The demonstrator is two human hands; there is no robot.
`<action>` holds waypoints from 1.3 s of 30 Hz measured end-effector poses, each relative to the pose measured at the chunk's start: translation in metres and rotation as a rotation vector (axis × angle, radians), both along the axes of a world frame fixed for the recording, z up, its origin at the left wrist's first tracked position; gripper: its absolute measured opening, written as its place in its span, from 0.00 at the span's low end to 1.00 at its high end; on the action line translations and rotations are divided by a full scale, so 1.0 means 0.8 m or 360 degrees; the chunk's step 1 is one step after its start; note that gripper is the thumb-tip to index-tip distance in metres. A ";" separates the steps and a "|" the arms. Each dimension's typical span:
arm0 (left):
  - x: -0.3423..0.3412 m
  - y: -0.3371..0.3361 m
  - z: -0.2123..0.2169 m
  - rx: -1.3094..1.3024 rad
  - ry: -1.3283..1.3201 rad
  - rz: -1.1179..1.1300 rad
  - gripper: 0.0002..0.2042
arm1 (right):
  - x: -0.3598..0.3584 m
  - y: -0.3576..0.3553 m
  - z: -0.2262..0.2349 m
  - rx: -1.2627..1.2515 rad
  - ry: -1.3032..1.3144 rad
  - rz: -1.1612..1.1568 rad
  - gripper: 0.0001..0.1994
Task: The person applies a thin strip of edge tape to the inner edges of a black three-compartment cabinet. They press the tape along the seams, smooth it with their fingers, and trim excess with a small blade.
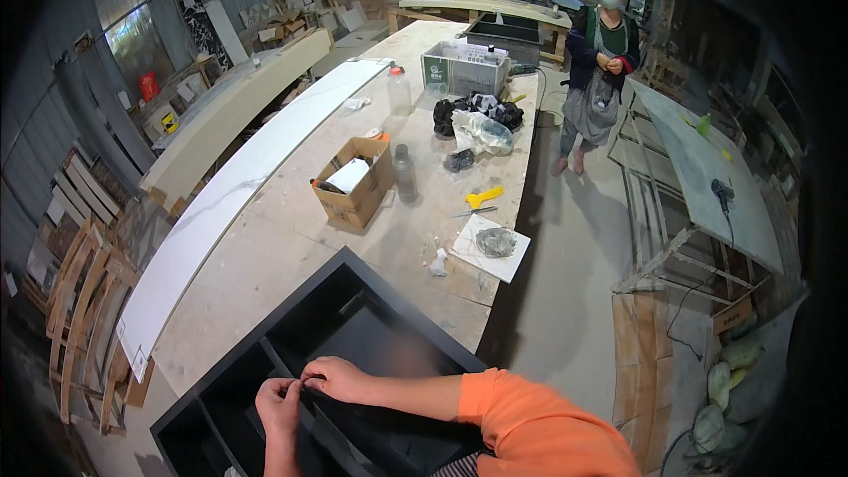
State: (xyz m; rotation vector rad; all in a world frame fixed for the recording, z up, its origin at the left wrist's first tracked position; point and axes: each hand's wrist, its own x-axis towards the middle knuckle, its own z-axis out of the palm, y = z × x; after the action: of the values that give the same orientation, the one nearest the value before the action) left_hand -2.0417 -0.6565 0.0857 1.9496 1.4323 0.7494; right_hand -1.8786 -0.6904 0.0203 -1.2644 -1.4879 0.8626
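A large black box frame point(265, 346), split into compartments by dividers, lies at the near end of the worktable. Over one divider, my left hand point(279, 399) is closed in a pinch. My right hand point(340, 380) comes in from the right, the arm in an orange sleeve, and its fingers are pinched too. The fingertips of both hands nearly meet. A small dark bit seems to sit between them, too little of it showing to name.
On the worktable point(274, 221) stand a cardboard box point(364, 199), a dark bottle point(405, 172), a yellow scraper point(484, 197), a white tile point(506, 267) with grey paste, and a grey bin point(473, 79). A long white panel point(238, 185) lines the left edge. A person point(601, 62) stands beyond, right.
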 end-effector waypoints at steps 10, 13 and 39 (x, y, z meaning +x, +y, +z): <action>0.009 0.055 -0.002 0.0189 0.0318 -0.0163 0.13 | -0.012 0.040 -0.030 -0.0156 0.0310 -0.0309 0.08; 0.006 0.059 0.000 0.0107 0.0416 -0.0077 0.12 | -0.029 0.049 -0.047 -0.0206 0.0355 -0.0363 0.08; 0.016 0.087 -0.005 0.0409 0.0703 -0.0199 0.10 | -0.051 0.083 -0.063 -0.0301 0.0712 -0.0406 0.06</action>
State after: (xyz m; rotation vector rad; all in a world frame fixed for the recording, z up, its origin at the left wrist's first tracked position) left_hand -2.0293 -0.5868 0.0818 2.4959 1.4968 0.4807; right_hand -1.9192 -0.6237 -0.0301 -1.2614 -0.8891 1.0486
